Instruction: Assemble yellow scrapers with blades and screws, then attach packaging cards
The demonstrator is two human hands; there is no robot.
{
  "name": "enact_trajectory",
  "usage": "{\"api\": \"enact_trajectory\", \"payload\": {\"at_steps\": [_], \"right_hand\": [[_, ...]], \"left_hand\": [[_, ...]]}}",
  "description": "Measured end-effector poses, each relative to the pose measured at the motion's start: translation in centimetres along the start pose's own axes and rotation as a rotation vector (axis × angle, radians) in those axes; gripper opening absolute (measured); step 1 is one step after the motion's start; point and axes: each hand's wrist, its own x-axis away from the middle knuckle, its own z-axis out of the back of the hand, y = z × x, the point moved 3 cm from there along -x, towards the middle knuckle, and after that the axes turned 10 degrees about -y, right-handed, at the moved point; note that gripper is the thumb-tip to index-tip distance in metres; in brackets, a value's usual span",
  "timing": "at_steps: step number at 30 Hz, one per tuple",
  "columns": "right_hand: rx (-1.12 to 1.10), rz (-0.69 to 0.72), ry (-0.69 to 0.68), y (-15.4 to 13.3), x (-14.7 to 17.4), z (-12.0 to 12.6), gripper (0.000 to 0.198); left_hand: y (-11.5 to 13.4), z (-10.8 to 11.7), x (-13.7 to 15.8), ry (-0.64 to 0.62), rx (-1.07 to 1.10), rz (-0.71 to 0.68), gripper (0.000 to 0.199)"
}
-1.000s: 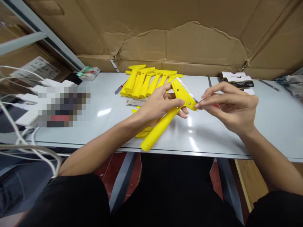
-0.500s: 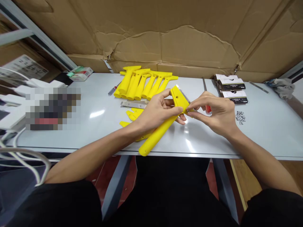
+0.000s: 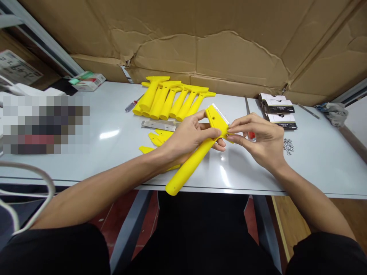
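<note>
left hand (image 3: pixel 187 136) still grips the yellow scraper (image 3: pixel 191 167); right hand (image 3: pixel 262 140) has moved inward since a second ago, now pinching a small screw (image 3: pixel 227 135) there

lettering on the label (image 3: pixel 19 68) and packs (image 3: pixel 282 122) seems unreadable.

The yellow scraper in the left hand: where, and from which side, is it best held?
Probably by the lower handle, from the near side: this long, round part slants toward the viewer, free of fingers. The left hand grips near the head; the right hand is at its corner, near the shiny edge.
</note>
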Motion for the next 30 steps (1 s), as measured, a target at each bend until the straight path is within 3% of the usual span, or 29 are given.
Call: {"api": "enact_trajectory", "payload": {"at_steps": [3,9,20,30], "right_hand": [[0.024,-0.008,-0.012,0.1,-0.1,0.0,0.009],[0.192,0.160,0.007,-0.4,-0.1,-0.1,0.013],[0.249,0.221,0.111,-1.1,0.4,-0.2,0.013],[0.273,0.301,0.087,-1.1,0.4,-0.6,0.014]], "left_hand": [[0.0,0.0,0.0,0.000,-0.011,-0.023,0.027],[0.3,-0.1,0.1,-0.002,-0.046,-0.087,0.027],[0.5,0.2,0.2,-0.054,-0.100,-0.119,0.034],[0.8,-0.1,0.6,-0.027,-0.111,-0.005,0.049]]}}
